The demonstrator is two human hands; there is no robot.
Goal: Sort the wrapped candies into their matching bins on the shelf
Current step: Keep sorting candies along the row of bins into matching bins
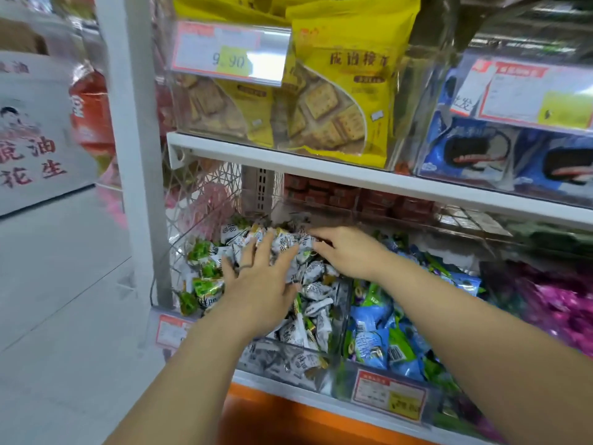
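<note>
White candies (316, 289) lie under the spread left hand (260, 285); right hand (348, 253) at the bin (284, 356)'s back edge, grip unclear. Next, likely pinching out green strays (207, 285).

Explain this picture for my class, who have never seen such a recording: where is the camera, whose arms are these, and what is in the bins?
There is no machine here. A person wears one camera on the head, looking forward and down, so the two bare arms are that person's own. They stand at a shop shelf with clear bins of wrapped candies. The left hand lies with spread fingers on a pile of white-wrapped candies, with a few green-wrapped candies at its left edge. The right hand reaches into the back of the same pile; whether its fingers pinch a candy cannot be told. The next bin holds blue and green candies, and further right are pink candies. Above stand yellow cracker bags.
</note>
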